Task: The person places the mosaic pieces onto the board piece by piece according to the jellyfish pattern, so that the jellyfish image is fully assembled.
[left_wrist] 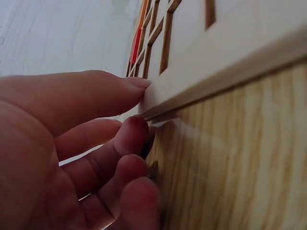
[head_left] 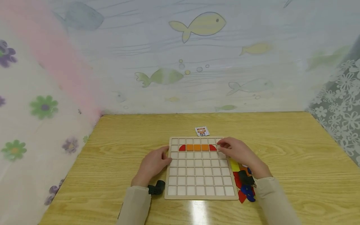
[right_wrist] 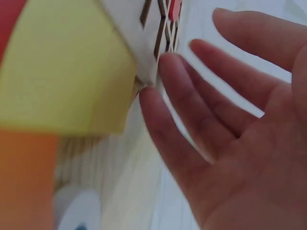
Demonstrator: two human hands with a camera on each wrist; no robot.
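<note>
A pale wooden grid board (head_left: 201,197) lies on the table in the head view. Its second row holds a red quarter-round tile (head_left: 182,148), several orange square tiles (head_left: 197,147) and another red quarter-round tile (head_left: 212,147). At the board's left edge, my left hand (head_left: 154,163) pinches the rim: the thumb (left_wrist: 110,93) rests on top and the other fingers curl against the side. My right hand (head_left: 234,150) hovers over the upper right corner, fingers loosely spread and nothing between thumb and fingers in the right wrist view.
Loose tiles lie along the board's right side: a yellow piece (head_left: 234,165), red pieces (head_left: 237,180) and blue pieces (head_left: 247,192), partly behind the right wrist's dark camera (head_left: 246,178). A small patterned card (head_left: 202,131) sits beyond the board. A painted wall (head_left: 202,68) bounds the table's back.
</note>
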